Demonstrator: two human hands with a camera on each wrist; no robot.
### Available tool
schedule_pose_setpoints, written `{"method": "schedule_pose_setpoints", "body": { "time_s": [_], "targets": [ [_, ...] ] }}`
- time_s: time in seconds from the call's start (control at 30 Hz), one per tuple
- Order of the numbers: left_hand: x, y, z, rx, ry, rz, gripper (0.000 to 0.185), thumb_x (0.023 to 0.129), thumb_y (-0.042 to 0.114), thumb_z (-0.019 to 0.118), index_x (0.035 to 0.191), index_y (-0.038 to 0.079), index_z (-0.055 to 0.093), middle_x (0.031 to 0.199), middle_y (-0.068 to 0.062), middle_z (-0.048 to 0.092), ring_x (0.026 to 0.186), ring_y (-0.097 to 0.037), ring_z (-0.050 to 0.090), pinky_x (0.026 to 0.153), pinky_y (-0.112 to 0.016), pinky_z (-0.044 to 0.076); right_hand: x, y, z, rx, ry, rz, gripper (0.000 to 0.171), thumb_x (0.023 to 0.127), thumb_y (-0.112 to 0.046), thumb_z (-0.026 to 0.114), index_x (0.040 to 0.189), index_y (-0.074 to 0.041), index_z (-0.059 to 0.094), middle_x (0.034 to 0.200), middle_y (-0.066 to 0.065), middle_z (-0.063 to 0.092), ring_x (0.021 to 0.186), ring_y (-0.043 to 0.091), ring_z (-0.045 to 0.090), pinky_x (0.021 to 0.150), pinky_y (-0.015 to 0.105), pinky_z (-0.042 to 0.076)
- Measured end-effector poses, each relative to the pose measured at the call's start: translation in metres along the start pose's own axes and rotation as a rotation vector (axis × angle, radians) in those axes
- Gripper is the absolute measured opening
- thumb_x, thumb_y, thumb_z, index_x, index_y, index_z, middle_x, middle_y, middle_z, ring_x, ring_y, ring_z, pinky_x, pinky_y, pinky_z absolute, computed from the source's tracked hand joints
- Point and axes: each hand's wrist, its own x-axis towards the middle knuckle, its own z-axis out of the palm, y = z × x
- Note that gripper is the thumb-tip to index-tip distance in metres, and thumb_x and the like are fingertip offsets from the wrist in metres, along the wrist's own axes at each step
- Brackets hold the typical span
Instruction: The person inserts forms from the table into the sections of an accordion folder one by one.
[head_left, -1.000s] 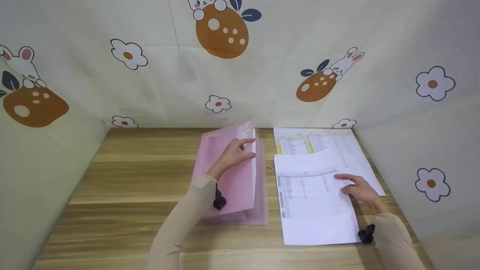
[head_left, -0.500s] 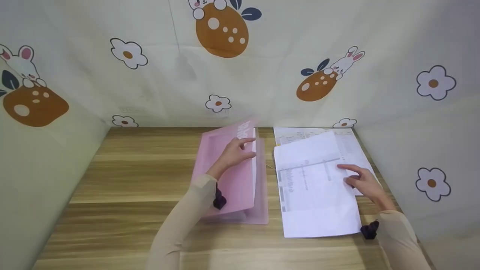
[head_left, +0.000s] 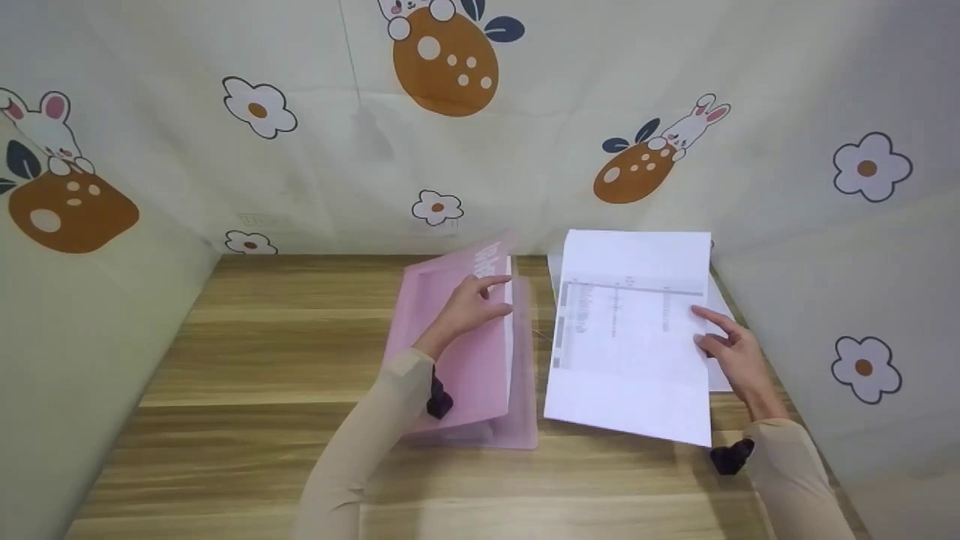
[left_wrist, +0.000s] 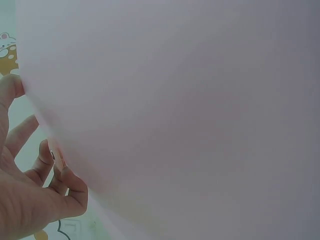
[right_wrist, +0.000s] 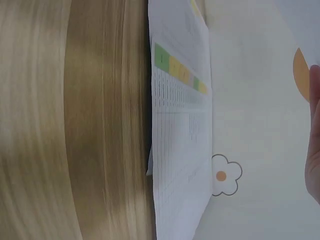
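With the left hand (head_left: 469,307) gripping the raised cover of the pink folder (head_left: 465,360) on the bench (head_left: 262,352) and the right hand (head_left: 731,352) pinching the lifted printed sheet (head_left: 634,337) just beside it, the sheet might buckle or slip loose.

Plastic, paper, wood grain and printed cloth

The pink translucent plastic folder (head_left: 465,352) has a smooth, faintly frosted sheen (in the left wrist view (left_wrist: 200,110) it is only a milky pink blur); the white printed paper sheet (head_left: 630,337) is thin and matt, as is the matt white paper table sheet with green and yellow cells (right_wrist: 182,145) lying under it; the brown wood-grain worktop (head_left: 270,345) looks smooth with a low satin gloss; the cream cloth backdrop with rabbits and flowers (head_left: 315,150) is soft, matt and slightly creased.
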Motion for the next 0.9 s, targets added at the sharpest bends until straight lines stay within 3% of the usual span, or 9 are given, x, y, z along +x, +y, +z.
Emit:
{"method": "schedule_pose_setpoints", "body": {
  "time_s": [0.17, 0.37, 0.47, 0.53, 0.7, 0.77, 0.9],
  "targets": [
    [0.0, -0.001, 0.0, -0.001, 0.004, 0.007, 0.049, 0.074, 0.024, 0.069, 0.121, 0.015, 0.056, 0.089, -0.007, 0.047, 0.081, -0.019, 0.043, 0.063, -0.029, 0.035, -0.001, 0.001, 0.002, 0.147, 0.072, 0.029, 0.038, 0.084, 0.003, 0.054, 0.122, 0.003, 0.049, 0.082, 0.006, 0.059, 0.061, 0.01, 0.054, 0.059, 0.02, 0.045],
    [0.001, -0.001, 0.001, -0.003, 0.012, 0.023, 0.049, 0.074, 0.021, 0.069, 0.12, 0.012, 0.056, 0.088, -0.008, 0.047, 0.08, -0.02, 0.043, 0.064, -0.03, 0.035, -0.001, 0.004, 0.01, 0.274, 0.169, 0.062, 0.04, 0.084, 0.009, 0.05, 0.123, 0.002, 0.049, 0.118, 0.002, 0.048, 0.077, 0.01, 0.053, 0.062, 0.018, 0.045],
    [0.001, -0.002, 0.001, 0.005, 0.017, 0.019, 0.049, 0.074, 0.022, 0.07, 0.12, 0.012, 0.056, 0.087, -0.008, 0.047, 0.08, -0.02, 0.043, 0.064, -0.03, 0.035, 0.0, 0.008, 0.014, 0.293, 0.222, 0.096, 0.041, 0.083, 0.009, 0.05, 0.124, 0.003, 0.047, 0.127, 0.005, 0.041, 0.081, 0.01, 0.052, 0.062, 0.018, 0.044],
    [0.001, -0.002, 0.002, 0.008, 0.018, 0.014, 0.05, 0.073, 0.024, 0.07, 0.12, 0.013, 0.056, 0.088, -0.008, 0.046, 0.08, -0.019, 0.043, 0.064, -0.03, 0.035, 0.007, 0.036, 0.005, 0.364, 0.212, 0.08, 0.041, 0.083, 0.008, 0.052, 0.123, 0.002, 0.049, 0.129, 0.007, 0.04, 0.083, 0.012, 0.052, 0.063, 0.02, 0.045],
    [0.001, -0.002, 0.001, 0.005, 0.021, 0.017, 0.05, 0.073, 0.024, 0.07, 0.12, 0.013, 0.057, 0.087, -0.009, 0.046, 0.079, -0.02, 0.043, 0.063, -0.03, 0.035, 0.022, 0.094, -0.007, 0.384, 0.217, 0.039, 0.043, 0.08, 0.002, 0.059, 0.122, -0.005, 0.053, 0.131, 0.007, 0.041, 0.089, 0.017, 0.052, 0.065, 0.022, 0.046],
    [0.001, -0.001, 0.001, 0.0, 0.023, 0.014, 0.049, 0.073, 0.023, 0.07, 0.119, 0.014, 0.057, 0.087, -0.009, 0.046, 0.079, -0.02, 0.043, 0.063, -0.03, 0.035, 0.023, 0.097, -0.002, 0.324, 0.266, 0.052, 0.044, 0.079, 0.001, 0.061, 0.122, -0.007, 0.053, 0.131, 0.006, 0.041, 0.089, 0.017, 0.053, 0.064, 0.021, 0.046],
    [0.001, -0.001, 0.002, -0.009, 0.024, 0.007, 0.048, 0.073, 0.02, 0.07, 0.119, 0.014, 0.057, 0.087, -0.009, 0.046, 0.079, -0.02, 0.043, 0.063, -0.03, 0.035, 0.028, 0.115, 0.0, 0.319, 0.31, 0.055, 0.042, 0.079, 0.0, 0.062, 0.12, -0.008, 0.055, 0.129, 0.007, 0.042, 0.089, 0.018, 0.053, 0.062, 0.019, 0.046]
  ]
}}
